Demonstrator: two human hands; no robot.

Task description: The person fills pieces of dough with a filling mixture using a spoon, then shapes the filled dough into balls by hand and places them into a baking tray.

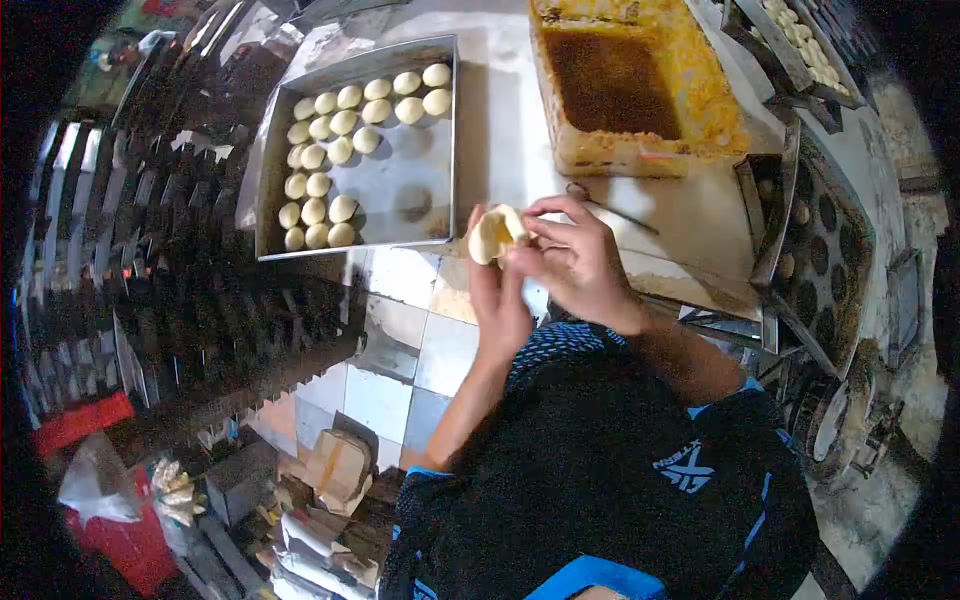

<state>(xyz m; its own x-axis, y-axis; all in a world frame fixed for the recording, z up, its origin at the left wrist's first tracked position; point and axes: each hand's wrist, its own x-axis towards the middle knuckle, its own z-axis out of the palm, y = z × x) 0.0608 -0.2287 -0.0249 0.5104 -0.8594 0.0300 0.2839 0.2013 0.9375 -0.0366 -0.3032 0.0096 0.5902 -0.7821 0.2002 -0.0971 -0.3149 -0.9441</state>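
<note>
My left hand holds an opened piece of pale dough, its fingers wrapped beneath and behind it. A yellowish inside shows in the dough's hollow. My right hand pinches the dough's right edge between thumb and fingers. Just left of my hands lies a metal tray with rows of round dough balls, mostly along its left and far sides. Beyond my right hand stands a large tub smeared with yellow-orange paste, brown at its bottom. A thin tool lies on the table in front of the tub.
A worktable bears the tray and tub. Dark stacked trays fill the left side. At the right stand a round-holed mould pan and another tray with dough pieces. Cardboard sits on the tiled floor.
</note>
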